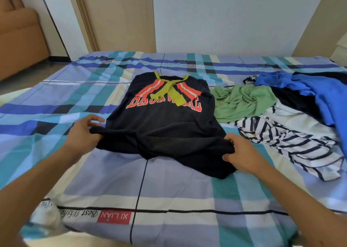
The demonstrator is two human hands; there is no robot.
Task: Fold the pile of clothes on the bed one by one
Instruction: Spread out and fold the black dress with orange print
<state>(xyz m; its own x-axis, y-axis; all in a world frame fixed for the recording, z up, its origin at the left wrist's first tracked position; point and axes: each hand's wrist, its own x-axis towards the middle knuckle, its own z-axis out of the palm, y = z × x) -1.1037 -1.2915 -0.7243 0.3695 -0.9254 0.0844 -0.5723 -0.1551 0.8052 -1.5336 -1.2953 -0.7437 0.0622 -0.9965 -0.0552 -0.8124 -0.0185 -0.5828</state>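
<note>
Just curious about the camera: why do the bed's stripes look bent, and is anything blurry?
Head view: the wide-angle lens bows stripes on the bed; its near-left corner is smeared; light is even, with soft shadow under the black shirt.

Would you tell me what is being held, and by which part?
The dark T-shirt, by its near hem: left grip at one corner, right grip at the other.

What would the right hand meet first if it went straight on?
The right hand points forward and left, so it would meet the shirt whose hem it grips; beyond that the line looks free, though depth is unclear.
</note>
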